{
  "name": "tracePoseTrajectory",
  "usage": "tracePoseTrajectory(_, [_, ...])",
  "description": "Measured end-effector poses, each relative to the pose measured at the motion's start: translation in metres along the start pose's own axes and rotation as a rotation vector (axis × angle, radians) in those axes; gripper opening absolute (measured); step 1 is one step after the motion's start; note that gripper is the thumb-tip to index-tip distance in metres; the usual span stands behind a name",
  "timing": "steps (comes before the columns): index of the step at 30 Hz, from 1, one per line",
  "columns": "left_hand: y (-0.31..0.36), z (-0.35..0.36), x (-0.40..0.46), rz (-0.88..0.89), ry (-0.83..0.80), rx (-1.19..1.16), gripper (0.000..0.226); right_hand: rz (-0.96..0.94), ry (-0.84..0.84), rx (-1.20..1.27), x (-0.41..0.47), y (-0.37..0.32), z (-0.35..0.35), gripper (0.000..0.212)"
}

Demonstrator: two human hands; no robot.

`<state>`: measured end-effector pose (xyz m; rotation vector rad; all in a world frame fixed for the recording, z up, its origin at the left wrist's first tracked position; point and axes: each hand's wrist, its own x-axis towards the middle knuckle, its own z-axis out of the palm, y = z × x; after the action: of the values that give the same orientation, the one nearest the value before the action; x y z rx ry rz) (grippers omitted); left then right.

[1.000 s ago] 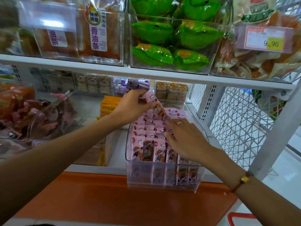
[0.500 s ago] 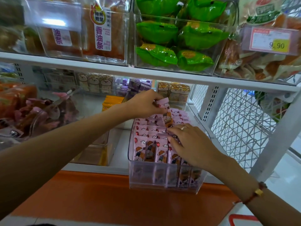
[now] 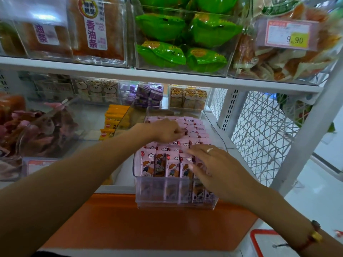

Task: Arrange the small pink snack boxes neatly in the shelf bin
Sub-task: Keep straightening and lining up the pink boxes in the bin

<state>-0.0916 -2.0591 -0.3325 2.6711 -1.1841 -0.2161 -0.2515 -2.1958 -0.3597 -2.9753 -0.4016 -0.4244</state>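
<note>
A clear plastic bin [image 3: 176, 196] stands on the lower shelf, its front sticking out over the orange ledge. Rows of small pink snack boxes [image 3: 148, 165] with cartoon prints stand upright in it. My left hand [image 3: 165, 130] reaches over the middle rows, its fingertips curled down and pinching the top of one pink box [image 3: 185, 132] set among the others. My right hand [image 3: 213, 169] lies with fingers spread and nearly straight on the front right boxes, hiding several of them.
An orange ledge [image 3: 148, 221] runs below the bin. The upper shelf board [image 3: 148, 74] hangs close overhead. Yellow packs [image 3: 114, 119] and purple boxes [image 3: 148, 95] sit behind and left. Wire mesh [image 3: 259, 130] closes the right side; a red basket [image 3: 259, 242] is lower right.
My left hand has brought the raised pink box down into the middle rows. My right hand has flattened and slid toward the front right boxes.
</note>
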Motion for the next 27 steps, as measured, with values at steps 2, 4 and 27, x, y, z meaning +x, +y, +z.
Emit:
tracePoseTrajectory(2, [0.0, 0.001, -0.002, 0.006, 0.063, 0.021, 0.028, -0.009, -0.025, -0.033, -0.001, 0.0, 0.001, 0.048])
tracePoseTrajectory(4, [0.002, 0.0, -0.004, 0.052, 0.259, 0.021, 0.028, -0.013, -0.037, -0.049, -0.001, 0.0, 0.002, 0.047])
tracePoseTrajectory(27, [0.041, -0.001, -0.082, -0.154, 1.097, -1.058, 0.019, -0.016, 0.021, -0.003, -0.001, -0.002, 0.0, 0.041])
